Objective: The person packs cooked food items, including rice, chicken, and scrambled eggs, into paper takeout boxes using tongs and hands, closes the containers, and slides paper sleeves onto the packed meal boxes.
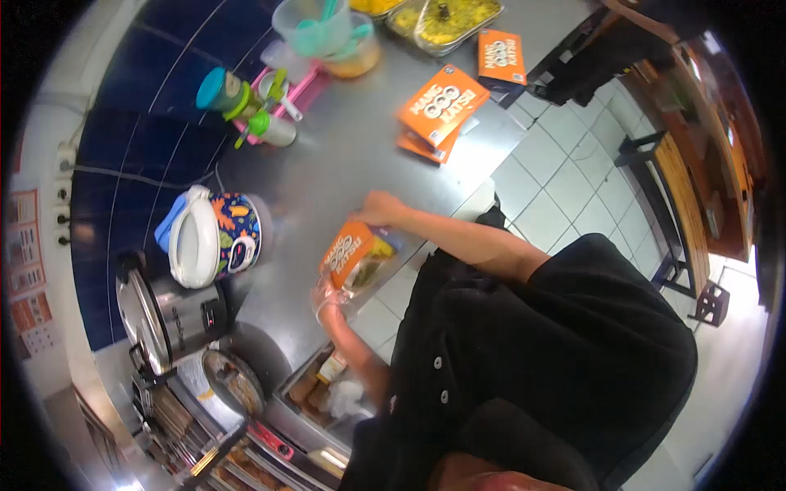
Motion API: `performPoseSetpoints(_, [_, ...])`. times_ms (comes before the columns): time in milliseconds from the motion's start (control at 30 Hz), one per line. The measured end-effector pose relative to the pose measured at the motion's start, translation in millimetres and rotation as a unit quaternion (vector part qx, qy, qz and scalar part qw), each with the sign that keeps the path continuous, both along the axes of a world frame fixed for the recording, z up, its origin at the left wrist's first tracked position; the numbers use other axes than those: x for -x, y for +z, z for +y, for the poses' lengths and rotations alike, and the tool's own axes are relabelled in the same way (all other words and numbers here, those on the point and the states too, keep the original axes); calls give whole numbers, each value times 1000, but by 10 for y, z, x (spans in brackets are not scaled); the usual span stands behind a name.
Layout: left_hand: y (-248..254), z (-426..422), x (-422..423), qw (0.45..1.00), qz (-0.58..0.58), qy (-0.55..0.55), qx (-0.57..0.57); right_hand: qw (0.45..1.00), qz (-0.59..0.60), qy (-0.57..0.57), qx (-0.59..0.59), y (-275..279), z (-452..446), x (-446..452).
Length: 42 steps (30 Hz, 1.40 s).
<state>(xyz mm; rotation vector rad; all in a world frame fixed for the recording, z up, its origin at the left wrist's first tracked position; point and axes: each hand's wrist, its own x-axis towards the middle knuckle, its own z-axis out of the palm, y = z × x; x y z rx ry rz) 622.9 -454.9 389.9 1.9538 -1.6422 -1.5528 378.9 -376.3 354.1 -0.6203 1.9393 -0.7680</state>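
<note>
An orange printed food box (345,252) is between my hands over the steel counter, with yellow and green contents partly visible at its open side. My right hand (379,209) grips its upper end with curled fingers. At the lower end, my left hand (327,296) holds the box's edge; clear plastic, apparently a glove, shows around this hand and wrist. Both forearms come from black sleeves.
More orange boxes (444,105) lie on the steel counter (327,155), near food trays (446,24) and tubs. A patterned cooker (233,233), bottles (272,129) and a steel cooker (184,315) stand by the blue wall. Another person (585,61) is at upper right.
</note>
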Motion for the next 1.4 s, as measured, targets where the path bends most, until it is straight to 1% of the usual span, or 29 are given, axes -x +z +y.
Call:
performPoseSetpoints(33, [13,-6,0,1000,-19,-14,2,1000,-11,-1,-5,0,32,1])
performPoseSetpoints(100, [-259,-84,-118,999,-17,-33,38,999,-38,2,-14,17,93,-36])
performPoseSetpoints(133, [-295,-92,-120,997,-18,-40,57,999,-41,-5,-12,71,114,-58])
performPoseSetpoints(167, [-326,-110,-141,998,-25,-37,52,999,-45,-12,-12,124,133,-79])
performPoseSetpoints(267, [-177,-66,-98,998,-55,-30,28,999,-49,4,-19,344,209,-175])
performPoseSetpoints(367, [-52,11,-68,1000,-8,1,6,998,-45,19,-41,382,244,-290])
performPoseSetpoints(400, [-116,-14,-92,1000,-12,-4,2,998,-44,23,-50,372,253,-340])
performPoseSetpoints(467, [-290,-75,-139,1000,-21,-11,-7,999,15,3,-40,81,270,-520])
performPoseSetpoints(500, [-288,-59,-118,1000,-23,-21,5,998,43,-3,-35,-122,266,-594])
performPoseSetpoints(567, [-286,9,-124,999,-30,-26,28,992,111,52,-5,-517,242,-720])
performPoseSetpoints(600, [-295,19,-215,998,-43,-39,32,986,142,84,12,-616,248,-818])
performPoseSetpoints(633, [-350,-13,-259,996,-53,-57,35,993,112,44,2,-440,323,-843])
performPoseSetpoints(667, [-392,-35,-249,994,-59,-81,39,996,84,-1,-9,-45,451,-786])
performPoseSetpoints(700, [-364,-6,-222,995,-48,-75,35,997,57,-50,-19,186,530,-736])
performPoseSetpoints(800, [-253,89,-240,998,-29,-58,26,1000,6,-23,-16,-70,503,-738])
performPoseSetpoints(867, [-327,90,-265,998,-26,-48,20,995,-68,-73,5,-39,554,-791])
performPoseSetpoints(933, [-447,114,-308,999,34,6,8,992,-75,-96,31,-21,573,-787])
performPoseSetpoints(967, [-471,131,-295,997,64,32,2,994,-48,-92,46,-56,526,-784])
performPoseSetpoints(1000, [-500,115,-258,997,59,44,-14,994,-18,-89,61,-94,475,-754])
performPoseSetpoints(1067, [-432,108,-172,995,46,72,-45,990,-4,-112,88,15,403,-637])
performPoseSetpoints(1100, [-394,147,-114,994,60,82,-37,987,2,-121,102,92,393,-580])
performPoseSetpoints(1167, [-293,256,110,990,87,104,-19,991,28,-99,86,243,389,-441])
performPoseSetpoints(1267, [-541,340,267,989,97,95,65,995,48,-76,39,227,428,-321])
performPoseSetpoints(1367, [-591,493,305,990,75,80,91,995,66,-70,-16,144,444,-279])
performPoseSetpoints(1400, [-566,499,339,993,34,68,92,995,53,-85,-7,132,442,-243])
